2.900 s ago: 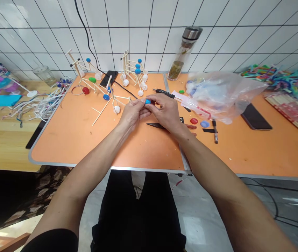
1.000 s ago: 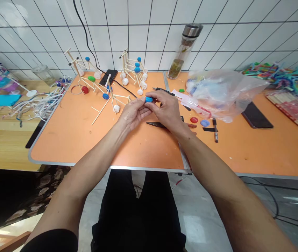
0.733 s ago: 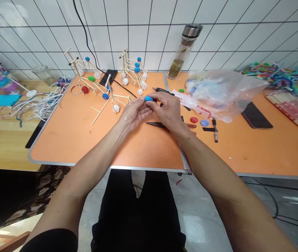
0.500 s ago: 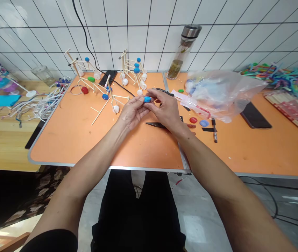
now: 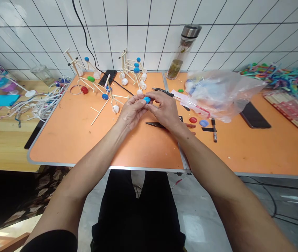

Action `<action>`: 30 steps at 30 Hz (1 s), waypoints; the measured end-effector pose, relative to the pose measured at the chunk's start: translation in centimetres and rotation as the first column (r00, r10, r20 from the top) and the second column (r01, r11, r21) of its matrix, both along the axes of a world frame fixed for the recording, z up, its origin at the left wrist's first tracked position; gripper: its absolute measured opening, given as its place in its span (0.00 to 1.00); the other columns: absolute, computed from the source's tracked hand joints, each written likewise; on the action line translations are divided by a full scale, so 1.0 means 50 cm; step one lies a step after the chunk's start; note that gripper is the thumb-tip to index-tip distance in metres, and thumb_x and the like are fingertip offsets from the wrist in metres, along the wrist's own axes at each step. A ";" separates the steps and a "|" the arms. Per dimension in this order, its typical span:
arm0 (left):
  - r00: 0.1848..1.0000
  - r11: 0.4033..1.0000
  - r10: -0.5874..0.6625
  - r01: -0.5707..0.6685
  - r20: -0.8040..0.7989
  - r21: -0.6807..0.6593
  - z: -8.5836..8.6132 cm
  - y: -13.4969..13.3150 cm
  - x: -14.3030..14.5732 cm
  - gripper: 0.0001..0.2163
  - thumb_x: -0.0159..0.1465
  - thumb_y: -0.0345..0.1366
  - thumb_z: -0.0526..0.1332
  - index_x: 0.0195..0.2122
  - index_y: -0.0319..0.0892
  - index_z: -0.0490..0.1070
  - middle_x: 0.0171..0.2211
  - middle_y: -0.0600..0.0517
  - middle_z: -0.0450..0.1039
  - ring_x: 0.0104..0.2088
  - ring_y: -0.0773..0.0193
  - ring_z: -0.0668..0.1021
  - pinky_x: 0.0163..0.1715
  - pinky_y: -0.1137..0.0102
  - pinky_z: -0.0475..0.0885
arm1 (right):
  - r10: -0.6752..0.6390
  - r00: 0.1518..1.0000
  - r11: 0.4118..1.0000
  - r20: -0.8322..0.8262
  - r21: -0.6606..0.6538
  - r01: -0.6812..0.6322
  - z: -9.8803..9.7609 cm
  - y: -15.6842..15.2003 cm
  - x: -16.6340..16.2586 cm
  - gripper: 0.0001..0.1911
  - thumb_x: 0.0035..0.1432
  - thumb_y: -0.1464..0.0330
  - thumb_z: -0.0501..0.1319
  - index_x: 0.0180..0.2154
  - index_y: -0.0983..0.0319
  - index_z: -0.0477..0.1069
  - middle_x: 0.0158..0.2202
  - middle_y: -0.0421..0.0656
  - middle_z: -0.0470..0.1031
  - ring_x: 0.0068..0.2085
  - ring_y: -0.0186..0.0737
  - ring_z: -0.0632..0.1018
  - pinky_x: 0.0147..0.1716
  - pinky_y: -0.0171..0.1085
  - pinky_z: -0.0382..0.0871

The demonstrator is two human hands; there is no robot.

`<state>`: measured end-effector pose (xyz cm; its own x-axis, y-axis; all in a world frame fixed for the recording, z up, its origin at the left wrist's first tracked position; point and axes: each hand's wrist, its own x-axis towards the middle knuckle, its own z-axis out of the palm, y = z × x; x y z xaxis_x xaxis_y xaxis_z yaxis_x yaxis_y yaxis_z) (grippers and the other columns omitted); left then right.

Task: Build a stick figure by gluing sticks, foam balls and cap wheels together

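Note:
A small blue lump [image 5: 147, 100], perhaps modelling clay, is pinched between both hands above the orange table [image 5: 138, 147]. My left hand [image 5: 132, 110] is closed on its left side with thumb and fingertips. On the other side, my right hand [image 5: 164, 105] has its fingertips bent round the same lump. Scissors [image 5: 154, 124] lie partly hidden beneath my right hand. Close behind the hands stand stick models with white balls and blue discs [image 5: 136, 70]. Another stick model [image 5: 115, 105] with a white ball is left of my left hand.
To the right are a clear plastic bag [image 5: 222, 94], a red disc [image 5: 193, 120], a light blue disc [image 5: 204, 123], a marker [image 5: 214, 131] and a phone [image 5: 255, 115]. A glass bottle [image 5: 180, 52] stands by the tiled wall. White strips [image 5: 40, 101] lie at left.
The blue lump has been turned slightly between my fingers, and my right fingertips have shifted a little over it. Both arms stay almost in place.

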<state>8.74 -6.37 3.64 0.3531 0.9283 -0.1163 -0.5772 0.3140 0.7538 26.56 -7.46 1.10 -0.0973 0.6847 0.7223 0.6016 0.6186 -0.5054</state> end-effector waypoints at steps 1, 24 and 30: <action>1.000 1.000 -0.001 0.001 0.000 -0.008 0.002 -0.001 0.000 0.07 0.72 0.22 0.70 0.42 0.42 0.82 0.38 0.53 0.89 0.41 0.66 0.91 0.65 0.65 0.82 | 0.001 1.000 1.000 -0.008 0.016 -0.001 -0.001 0.000 -0.001 0.14 0.74 0.58 0.72 0.58 0.50 0.88 0.59 0.44 0.91 0.60 0.56 0.89 0.65 0.58 0.84; 0.992 0.983 -0.120 0.114 -0.031 -0.141 0.015 -0.011 0.003 0.09 0.80 0.38 0.68 0.45 0.40 0.86 0.50 0.41 0.92 0.63 0.53 0.90 0.75 0.55 0.78 | -0.073 0.995 0.997 -0.072 -0.033 0.070 0.011 -0.014 -0.015 0.16 0.68 0.63 0.72 0.56 0.50 0.88 0.58 0.44 0.91 0.63 0.58 0.88 0.69 0.61 0.82; 0.998 0.994 -0.066 0.063 -0.026 -0.084 0.015 -0.010 -0.002 0.05 0.77 0.30 0.70 0.42 0.41 0.86 0.45 0.46 0.92 0.58 0.59 0.92 0.73 0.61 0.79 | -0.056 0.996 0.996 -0.064 -0.067 0.052 0.018 -0.017 -0.017 0.16 0.67 0.63 0.73 0.55 0.52 0.89 0.57 0.44 0.92 0.59 0.56 0.89 0.67 0.59 0.83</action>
<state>8.65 -6.86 4.42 0.4075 0.8904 -0.2030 -0.5325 0.4122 0.7393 25.70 -8.29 1.98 -0.0130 0.7336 0.6795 0.5974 0.5506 -0.5831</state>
